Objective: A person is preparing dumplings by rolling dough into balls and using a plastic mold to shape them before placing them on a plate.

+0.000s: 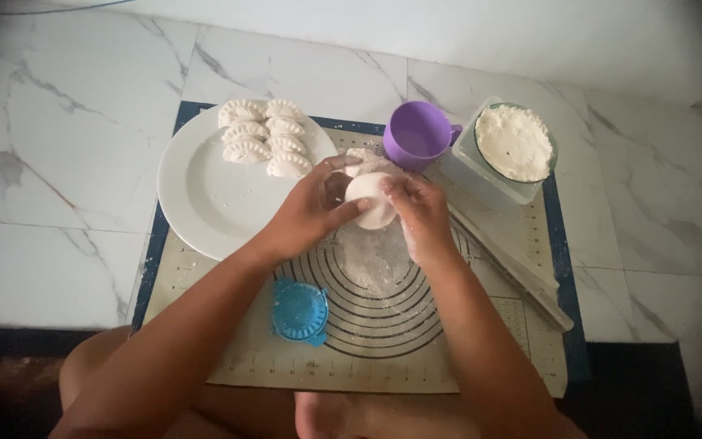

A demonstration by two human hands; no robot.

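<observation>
**A:** What are the hands doing, there in the middle of the frame?

**B:** Both are closed on one small round disc of white dough (372, 200). The left hand (312, 213) comes in from the lower left and pinches its near edge with thumb and fingers; the right hand (421, 213) comes in from the lower right, fingers curled over the disc's right edge. The disc is held up just above the mat, tilted toward the camera.

**A:** And under it?

**B:** A baking mat (367, 341) printed with dark rings and edged in blue, lying on a white marbled floor (58, 187). A floury patch (374, 258) sits in the centre of the rings, directly below the hands.

**A:** Anything else within reach?

**B:** A blue round dumpling press (300, 312) lies on the mat at lower centre, just beside the left forearm. To the upper left, a white plate (205, 203) overlaps the mat's edge — seven crimped, half-moon dumplings (263, 136) are set in two columns at its top. Above the hands stands a purple cup (416, 134), and to its right a clear square container (481, 175) holding a bowl of flour (514, 142). A long rolling pin (513, 264) lies slanted across the right side of the mat — well apart from the press.
</observation>
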